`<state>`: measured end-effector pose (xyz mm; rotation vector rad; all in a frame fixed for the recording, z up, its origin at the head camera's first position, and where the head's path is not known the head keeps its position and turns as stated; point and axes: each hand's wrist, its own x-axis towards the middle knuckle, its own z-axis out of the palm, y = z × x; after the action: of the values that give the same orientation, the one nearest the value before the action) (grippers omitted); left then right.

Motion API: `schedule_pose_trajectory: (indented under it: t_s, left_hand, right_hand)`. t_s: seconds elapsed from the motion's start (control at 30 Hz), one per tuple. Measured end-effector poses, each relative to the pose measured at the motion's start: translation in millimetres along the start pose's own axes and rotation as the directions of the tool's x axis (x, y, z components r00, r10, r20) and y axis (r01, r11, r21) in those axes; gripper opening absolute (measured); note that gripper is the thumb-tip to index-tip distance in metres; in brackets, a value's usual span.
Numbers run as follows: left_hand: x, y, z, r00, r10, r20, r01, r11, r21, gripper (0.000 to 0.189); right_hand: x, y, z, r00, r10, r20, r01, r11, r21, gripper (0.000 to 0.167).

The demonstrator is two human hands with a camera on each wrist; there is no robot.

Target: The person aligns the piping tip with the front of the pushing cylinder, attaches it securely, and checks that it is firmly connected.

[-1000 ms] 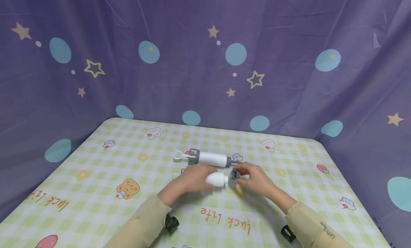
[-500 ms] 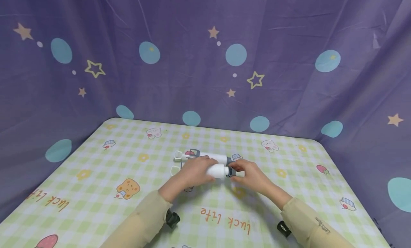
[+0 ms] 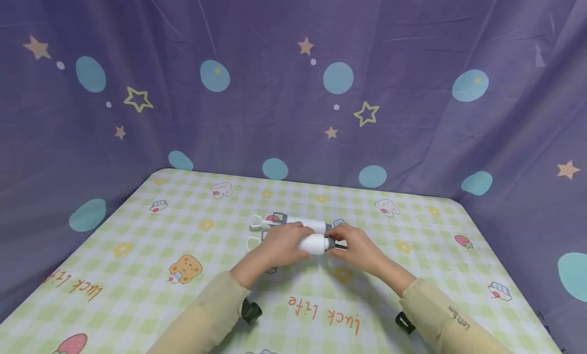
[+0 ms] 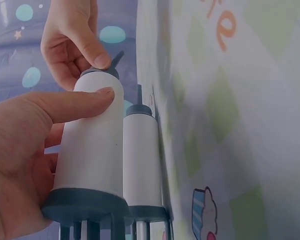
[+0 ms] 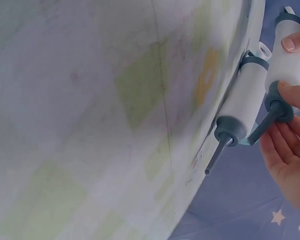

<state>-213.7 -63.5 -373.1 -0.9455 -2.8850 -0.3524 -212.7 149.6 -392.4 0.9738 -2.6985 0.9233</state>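
Observation:
My left hand (image 3: 285, 242) grips a white piping tube (image 3: 314, 244) just above the table, thumb laid along its barrel (image 4: 92, 145). My right hand (image 3: 349, 240) pinches the grey nozzle cap (image 3: 331, 243) at the tube's right end; the cap (image 5: 277, 100) sits against the tube's mouth with its thin spout pointing right. A second, whole white tube (image 3: 295, 224) with a grey collar, plunger and nozzle lies on the cloth just behind the held one, parallel to it (image 5: 242, 102). The plunger end of the held tube is mostly hidden by my left hand.
The table wears a green-checked cloth (image 3: 183, 232) with cartoon prints and orange lettering. A purple curtain (image 3: 293, 89) with stars and blue dots closes off the back and both sides. The table's far edge runs close behind the lying tube.
The grey nozzle cap, held apart from the tube a second ago, now sits on the tube's end. Both hands have moved slightly away from me, closer to the lying tube.

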Motion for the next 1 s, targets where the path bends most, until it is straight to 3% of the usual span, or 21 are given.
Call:
schedule_pose_trajectory:
  t_s: [0.2,0.5,0.73,1.0]
  left_hand:
    - [0.3,2.4,-3.4,1.000,0.000,0.023,0.000,1.000,0.001,0.046]
    - [1.0,-2.2,-4.2,0.997,-0.007,0.071,0.012,0.997,-0.078,0.046]
    - [1.1,-1.3,-3.4,0.998,-0.011,0.065,0.017,0.996,-0.092,0.048]
    - [1.6,-2.3,-6.0,0.998,-0.008,0.057,0.014,0.994,-0.105,0.050]
  right_hand:
    - [-0.2,0.0,1.3,0.998,-0.066,-0.009,0.065,0.995,-0.069,0.033]
    - [0.3,-0.3,2.0,0.987,-0.162,-0.015,0.158,0.974,-0.162,0.034]
    - [-2.0,2.6,0.2,0.993,-0.109,-0.037,0.108,0.994,-0.035,0.035]
    - [-0.5,5.3,-5.3,0.995,-0.073,-0.064,0.076,0.996,0.043,0.034]
